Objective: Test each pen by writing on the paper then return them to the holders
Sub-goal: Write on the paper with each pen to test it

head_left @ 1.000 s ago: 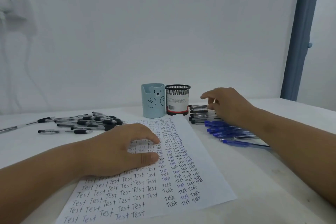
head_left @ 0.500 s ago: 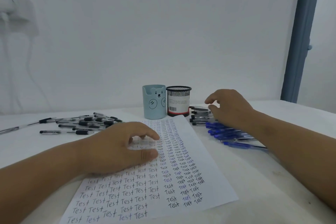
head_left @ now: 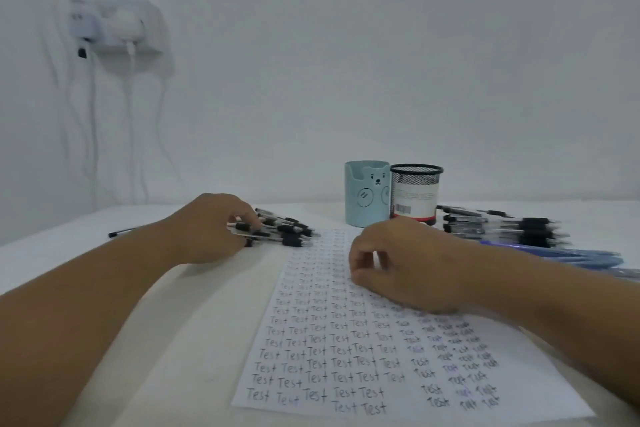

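White table point(head_left: 194, 322) underneath all; paper point(head_left: 346, 357) filled with "Test" rows at six o'clock; right hand point(head_left: 405, 270) resting on its upper part, fingers loosely curled, holding nothing; left hand point(head_left: 211, 229) at ten o'clock, fingertips touching black pens point(head_left: 284, 230), grip impossible to tell; blue bear holder point(head_left: 367, 198) and mesh holder point(head_left: 415, 194) at twelve; more black pens point(head_left: 502, 225) and blue pens point(head_left: 571, 258) at two.

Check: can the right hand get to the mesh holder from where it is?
Probably yes. The right hand rests on the paper just in front of the mesh holder, with nothing between them.
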`<state>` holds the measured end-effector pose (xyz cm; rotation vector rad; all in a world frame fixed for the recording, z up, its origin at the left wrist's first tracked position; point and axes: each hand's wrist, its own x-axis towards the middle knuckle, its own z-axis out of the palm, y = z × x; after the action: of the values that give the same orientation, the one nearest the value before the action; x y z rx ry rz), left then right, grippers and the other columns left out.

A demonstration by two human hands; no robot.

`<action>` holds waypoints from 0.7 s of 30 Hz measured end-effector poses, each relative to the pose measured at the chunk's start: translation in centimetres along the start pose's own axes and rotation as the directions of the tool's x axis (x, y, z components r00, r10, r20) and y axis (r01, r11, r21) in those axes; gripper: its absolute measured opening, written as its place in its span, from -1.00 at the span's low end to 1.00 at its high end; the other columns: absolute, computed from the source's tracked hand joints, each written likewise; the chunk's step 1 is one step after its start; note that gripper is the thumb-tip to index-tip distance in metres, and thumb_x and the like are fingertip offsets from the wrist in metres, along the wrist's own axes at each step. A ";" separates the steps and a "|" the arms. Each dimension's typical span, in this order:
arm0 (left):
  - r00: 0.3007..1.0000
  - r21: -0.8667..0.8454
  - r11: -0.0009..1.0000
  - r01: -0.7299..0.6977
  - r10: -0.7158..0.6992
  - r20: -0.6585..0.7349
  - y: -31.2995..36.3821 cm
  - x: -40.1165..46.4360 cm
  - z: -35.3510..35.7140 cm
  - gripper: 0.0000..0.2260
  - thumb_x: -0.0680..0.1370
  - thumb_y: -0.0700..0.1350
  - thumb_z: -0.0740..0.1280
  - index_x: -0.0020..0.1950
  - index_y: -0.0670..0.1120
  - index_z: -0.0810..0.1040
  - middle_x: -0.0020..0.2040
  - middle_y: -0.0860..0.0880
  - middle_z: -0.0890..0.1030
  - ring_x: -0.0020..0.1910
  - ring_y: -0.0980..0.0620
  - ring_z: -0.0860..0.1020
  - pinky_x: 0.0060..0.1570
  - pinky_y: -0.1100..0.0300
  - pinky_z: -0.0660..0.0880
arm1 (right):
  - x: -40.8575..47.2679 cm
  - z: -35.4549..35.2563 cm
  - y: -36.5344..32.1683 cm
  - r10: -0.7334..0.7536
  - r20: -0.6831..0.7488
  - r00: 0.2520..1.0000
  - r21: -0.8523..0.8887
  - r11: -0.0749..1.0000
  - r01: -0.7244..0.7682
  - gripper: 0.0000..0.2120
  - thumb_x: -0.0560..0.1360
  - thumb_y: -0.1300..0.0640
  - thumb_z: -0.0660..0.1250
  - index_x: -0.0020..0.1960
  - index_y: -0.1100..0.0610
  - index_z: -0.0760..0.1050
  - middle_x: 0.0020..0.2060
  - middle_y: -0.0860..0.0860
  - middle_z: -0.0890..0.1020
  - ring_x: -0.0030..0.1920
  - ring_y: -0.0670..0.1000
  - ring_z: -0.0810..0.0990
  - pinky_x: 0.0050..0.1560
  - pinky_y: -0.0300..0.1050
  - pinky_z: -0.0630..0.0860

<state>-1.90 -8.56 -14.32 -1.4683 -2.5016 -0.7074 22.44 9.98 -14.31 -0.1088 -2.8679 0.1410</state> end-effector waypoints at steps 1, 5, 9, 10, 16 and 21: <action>1.000 0.024 1.000 -0.005 0.005 0.005 -0.2 0.1 0.1 -0.74 0.51 -0.21 0.45 0.04 0.17 0.63 0.11 0.20 0.57 0.13 0.16 0.48 0.07 0.34 0.30 | -0.2 0.3 0.1 0.001 -0.019 1.000 0.009 1.000 0.000 -0.90 0.59 -0.09 0.32 -0.03 -0.09 0.56 -0.14 -0.25 0.58 -0.09 -0.34 0.47 -0.20 -0.42 0.37; 0.999 0.075 0.996 -0.051 0.051 0.011 -0.6 0.7 0.9 -0.75 0.53 -0.17 0.45 -0.06 0.22 0.58 0.03 0.21 0.55 0.01 0.24 0.49 0.08 0.34 0.39 | -1.0 0.4 0.4 0.008 -0.016 1.000 0.074 0.997 -0.007 -0.93 0.58 -0.09 0.32 -0.02 -0.13 0.56 -0.11 -0.28 0.57 -0.01 -0.32 0.46 -0.11 -0.39 0.40; 0.999 0.049 0.998 -0.029 0.031 -0.039 -0.6 1.0 1.1 -0.86 0.54 -0.18 0.45 -0.13 0.08 0.65 -0.03 0.17 0.60 -0.02 0.24 0.52 -0.02 0.38 0.39 | -1.5 0.1 0.5 0.030 0.018 0.999 0.112 0.993 -0.032 -0.89 0.58 -0.13 0.32 0.05 -0.16 0.57 -0.06 -0.29 0.57 0.01 -0.26 0.48 0.03 -0.31 0.49; 0.999 0.043 0.999 -0.028 0.030 -0.043 -0.5 1.0 1.1 -0.85 0.54 -0.17 0.45 -0.17 0.07 0.65 -0.06 0.17 0.63 -0.03 0.21 0.54 -0.02 0.34 0.42 | -1.6 0.1 0.5 0.035 0.025 0.999 0.121 0.992 -0.038 -0.89 0.58 -0.13 0.32 0.06 -0.17 0.57 -0.05 -0.29 0.57 0.02 -0.26 0.49 0.06 -0.30 0.49; 1.000 0.090 0.996 -0.028 0.029 -0.011 -0.4 0.9 1.2 -0.88 0.51 -0.13 0.49 -0.15 0.09 0.64 -0.05 0.13 0.61 -0.02 0.09 0.54 0.06 0.18 0.48 | -1.9 -0.2 0.4 0.062 0.041 0.997 0.172 0.983 -0.068 -0.86 0.57 -0.13 0.33 0.10 -0.18 0.58 -0.01 -0.30 0.58 0.05 -0.23 0.51 0.15 -0.22 0.51; 0.985 -0.071 0.994 -0.078 0.066 -0.160 0.2 0.8 1.0 -0.78 0.56 -0.25 0.41 -0.18 0.07 0.58 -0.15 0.03 0.66 -0.12 -0.06 0.59 -0.05 0.06 0.54 | -2.0 -0.3 0.4 0.078 0.050 0.996 0.196 0.977 -0.086 -0.86 0.57 -0.14 0.34 0.11 -0.20 0.58 0.02 -0.29 0.57 0.07 -0.23 0.50 0.15 -0.24 0.50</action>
<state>-2.08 -7.37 -14.82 -1.4580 -2.3159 -0.8794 24.51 10.24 -14.55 -0.1866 -2.8723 0.4487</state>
